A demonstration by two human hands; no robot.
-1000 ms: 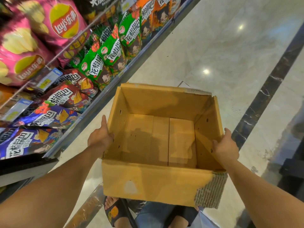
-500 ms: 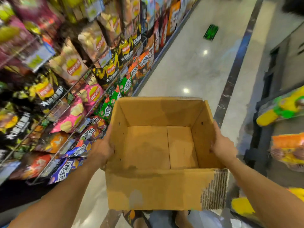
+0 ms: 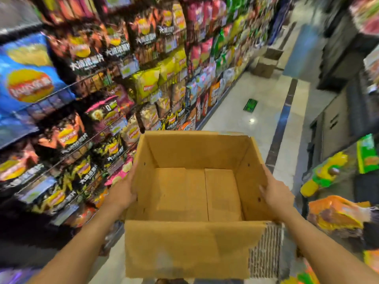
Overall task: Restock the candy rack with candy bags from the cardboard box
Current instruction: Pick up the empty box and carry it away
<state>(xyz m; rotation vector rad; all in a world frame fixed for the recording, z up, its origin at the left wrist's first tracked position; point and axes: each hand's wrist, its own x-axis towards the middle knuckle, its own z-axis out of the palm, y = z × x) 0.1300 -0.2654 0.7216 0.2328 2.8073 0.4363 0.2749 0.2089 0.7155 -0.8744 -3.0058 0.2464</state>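
Note:
I carry an open cardboard box (image 3: 190, 249) in front of my chest; nothing lies inside it, only the bare bottom flaps show. My left hand (image 3: 121, 193) grips its left wall, thumb over the rim. My right hand (image 3: 274, 197) grips the right wall the same way. The near right corner of the box is torn to bare corrugation. The wire rack (image 3: 86, 140) full of snack bags runs along my left, blurred by motion.
A shiny tiled aisle floor (image 3: 256, 103) stretches ahead. Another cardboard box (image 3: 264, 62) stands far down the aisle, and a green packet (image 3: 250, 104) lies on the floor. Shelves with bright bags (image 3: 336, 214) line the right side.
My view has lifted from the bottom shelves to the whole rack and aisle. The box rose with my hands, which keep the same hold on its walls.

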